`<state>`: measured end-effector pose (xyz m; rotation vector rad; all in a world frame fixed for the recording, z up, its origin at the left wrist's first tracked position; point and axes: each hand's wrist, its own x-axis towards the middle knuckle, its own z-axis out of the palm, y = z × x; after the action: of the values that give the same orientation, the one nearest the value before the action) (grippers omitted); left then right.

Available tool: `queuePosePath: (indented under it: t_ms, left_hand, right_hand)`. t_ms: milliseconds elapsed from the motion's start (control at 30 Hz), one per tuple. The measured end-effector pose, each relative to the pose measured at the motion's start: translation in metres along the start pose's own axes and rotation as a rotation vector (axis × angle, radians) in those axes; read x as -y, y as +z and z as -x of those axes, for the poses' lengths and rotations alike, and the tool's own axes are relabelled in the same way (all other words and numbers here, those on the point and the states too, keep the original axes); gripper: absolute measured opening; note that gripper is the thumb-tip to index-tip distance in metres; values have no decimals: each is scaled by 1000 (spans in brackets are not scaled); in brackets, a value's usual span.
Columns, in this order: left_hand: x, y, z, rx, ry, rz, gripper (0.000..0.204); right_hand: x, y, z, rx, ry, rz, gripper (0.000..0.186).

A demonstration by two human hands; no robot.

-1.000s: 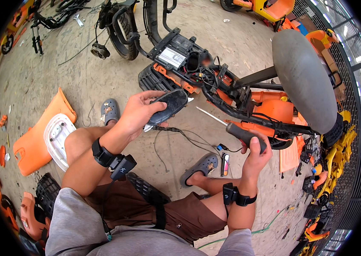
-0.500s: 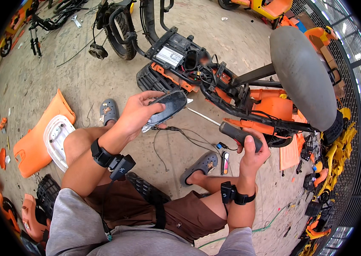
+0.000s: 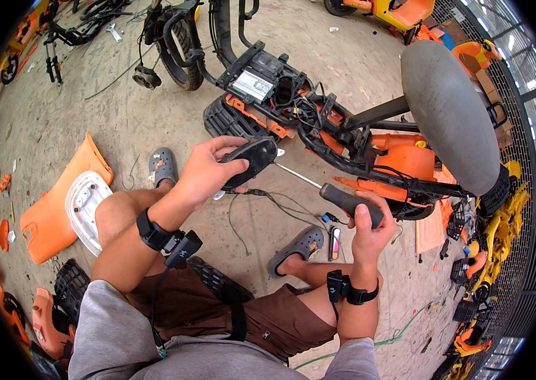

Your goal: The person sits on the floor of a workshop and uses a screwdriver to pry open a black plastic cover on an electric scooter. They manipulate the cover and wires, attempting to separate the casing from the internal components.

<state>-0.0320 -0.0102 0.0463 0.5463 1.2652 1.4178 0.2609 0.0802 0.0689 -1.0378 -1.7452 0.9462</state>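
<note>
My left hand [image 3: 208, 166] is closed around a dark oval part [image 3: 253, 157] with a smooth, glossy face, fingers behind it and thumb on its near side. My right hand [image 3: 372, 221] grips the black handle of a screwdriver [image 3: 347, 201]. Its thin metal shaft points up and left, and the tip is at the right edge of the oval part; I cannot tell whether they touch. Beyond both hands stands a partly stripped scooter [image 3: 268, 95], its black frame and wiring exposed, with a large grey seat [image 3: 448, 117].
Loose cables [image 3: 274, 197] hang or lie below the oval part. A small tool with a pinkish marking [image 3: 334, 243] lies by my right shoe. Orange [image 3: 53, 215] and white panels [image 3: 83, 206] rest on the left. Yellow parts [image 3: 508, 228] are heaped along the right wall.
The oval part has turned in my left hand, so its face now looks darker and is seen more fully. My right hand and screwdriver have shifted slightly left.
</note>
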Motion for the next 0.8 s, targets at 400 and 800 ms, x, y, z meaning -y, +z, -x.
queuePosePath:
  t_ms: [400, 800]
  left_hand:
    - [8, 4, -2, 15, 59, -133, 40]
    - [7, 13, 0, -2, -9, -91, 37]
  right_hand:
    - [6, 18, 4, 61, -5, 10, 58]
    - [27, 18, -3, 30, -198, 81, 50]
